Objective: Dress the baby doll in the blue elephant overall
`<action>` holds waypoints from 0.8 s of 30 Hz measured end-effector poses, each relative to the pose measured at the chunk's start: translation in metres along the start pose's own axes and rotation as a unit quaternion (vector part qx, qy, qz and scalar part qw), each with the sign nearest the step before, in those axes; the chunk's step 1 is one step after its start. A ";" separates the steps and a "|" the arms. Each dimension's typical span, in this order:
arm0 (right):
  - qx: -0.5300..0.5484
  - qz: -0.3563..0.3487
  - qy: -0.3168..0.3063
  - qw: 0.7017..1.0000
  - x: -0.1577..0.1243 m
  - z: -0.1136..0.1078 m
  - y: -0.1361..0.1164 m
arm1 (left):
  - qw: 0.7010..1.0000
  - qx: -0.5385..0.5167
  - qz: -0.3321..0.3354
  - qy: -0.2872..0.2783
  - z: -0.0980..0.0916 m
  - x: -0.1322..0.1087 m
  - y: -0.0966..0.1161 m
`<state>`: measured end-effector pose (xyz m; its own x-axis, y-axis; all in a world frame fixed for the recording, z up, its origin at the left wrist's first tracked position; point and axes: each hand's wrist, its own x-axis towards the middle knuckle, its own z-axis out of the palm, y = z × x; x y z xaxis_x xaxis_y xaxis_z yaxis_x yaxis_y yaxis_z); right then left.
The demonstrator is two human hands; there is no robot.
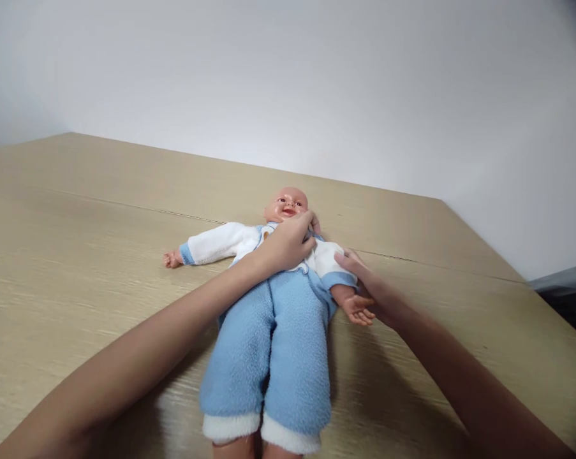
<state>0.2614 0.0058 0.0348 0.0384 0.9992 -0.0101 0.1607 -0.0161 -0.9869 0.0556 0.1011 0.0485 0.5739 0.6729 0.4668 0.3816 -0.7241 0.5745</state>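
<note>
A baby doll [297, 331] lies on its back, head away from me, in a blue and white fleece outfit. My left hand [290, 242] reaches across its chest, the fingers curled over the doll's shoulder and collar just below the chin. At the doll's arm on the right, my right hand [364, 274] grips the white sleeve [330, 258] near its blue cuff. The thumb shows on top, while most of the other fingers are hidden behind the sleeve. The doll's other arm [215, 243] is stretched out to the left on the table.
The light wooden table [101, 268] has a thin seam running across it behind the doll. A plain white wall [268, 83] rises past its far edge. Something dark [568, 299] is partly visible beyond the right edge.
</note>
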 end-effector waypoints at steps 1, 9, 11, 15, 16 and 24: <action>0.007 0.044 -0.022 0.999 -0.011 -0.007 -0.002 | 1.000 0.004 -0.003 0.001 0.000 -0.001 0.000; -0.040 0.122 -0.012 0.992 -0.049 -0.046 0.011 | 0.997 0.066 -0.027 -0.036 -0.003 -0.002 0.007; -0.065 0.101 0.013 0.993 -0.046 -0.055 0.022 | 0.995 0.081 -0.030 -0.058 -0.006 -0.001 0.010; -0.099 0.049 0.085 0.990 -0.038 -0.074 0.040 | 0.987 0.129 -0.046 -0.086 -0.012 -0.002 0.017; -0.107 0.033 0.099 0.989 -0.037 -0.078 0.043 | 0.984 0.147 -0.049 -0.089 -0.013 -0.002 0.019; -0.286 -0.074 0.192 0.936 -0.038 -0.084 0.052 | 0.965 0.249 -0.047 -0.068 -0.030 -0.004 0.020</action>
<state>0.3513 -0.0363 -0.0023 0.3091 0.9068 0.2866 0.6894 -0.0061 -0.7244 0.0396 0.0884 0.0784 0.5968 0.7372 0.3167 0.7178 -0.6670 0.1999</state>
